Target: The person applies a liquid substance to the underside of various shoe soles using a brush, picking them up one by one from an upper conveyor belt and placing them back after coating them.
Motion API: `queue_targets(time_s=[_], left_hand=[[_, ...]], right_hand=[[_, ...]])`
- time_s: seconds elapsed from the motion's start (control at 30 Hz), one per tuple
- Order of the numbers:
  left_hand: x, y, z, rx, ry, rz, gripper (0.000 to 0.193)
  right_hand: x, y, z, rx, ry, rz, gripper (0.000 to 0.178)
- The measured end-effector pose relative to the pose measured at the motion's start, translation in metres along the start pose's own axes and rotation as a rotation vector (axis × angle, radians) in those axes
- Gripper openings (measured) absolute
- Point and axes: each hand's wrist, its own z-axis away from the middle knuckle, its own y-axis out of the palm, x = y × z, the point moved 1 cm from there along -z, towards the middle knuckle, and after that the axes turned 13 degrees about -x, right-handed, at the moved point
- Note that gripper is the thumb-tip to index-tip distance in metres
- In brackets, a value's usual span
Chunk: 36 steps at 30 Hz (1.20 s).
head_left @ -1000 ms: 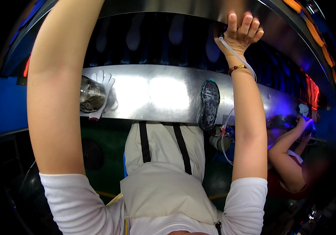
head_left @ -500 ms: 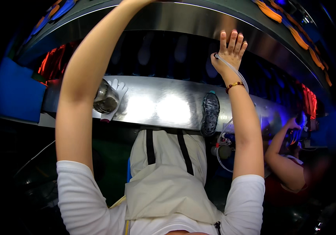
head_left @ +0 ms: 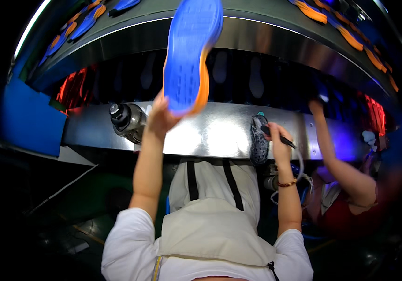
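One end pinched, a blue, orange-edged shoe sole [head_left: 189, 51] hangs above the shiny metal counter [head_left: 198, 136] in the left hand [head_left: 160, 118], apparently to leave its face uncovered; the right hand [head_left: 281, 149] grips a slim black tool [head_left: 287, 141], seemingly pen-style for control, by a dark mottled shoe [head_left: 258, 149].

Metal canister [head_left: 130, 123] w/ blk top, blue panel [head_left: 27, 117] at L; red-lit strips [head_left: 375, 115], co-worker [head_left: 356, 183] at R

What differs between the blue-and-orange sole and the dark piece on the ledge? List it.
The blue-and-orange sole is raised in the left hand; the dark piece sits on the metal ledge. The sole is brightly coloured; the dark piece is mottled black and grey. Both are long and sole-shaped.
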Motion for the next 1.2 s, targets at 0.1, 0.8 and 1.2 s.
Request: queue_targets(time_s=[0.1, 0.8, 1.2], left_hand=[[0.04, 0.012, 0.053, 0.049, -0.522, 0.517, 0.072], [0.118, 0.04, 0.086, -0.237, -0.685, 0.435, 0.096], [0.091, 0.006, 0.073, -0.3, -0.502, 0.161, 0.089]], right_hand=[[0.016, -0.011, 0.012, 0.051, 0.222, -0.382, 0.021], [0.047, 0.051, 0.018, 0.232, 0.103, -0.359, 0.013], [0.059, 0.023, 0.075, 0.802, -0.527, 0.104, 0.016]])
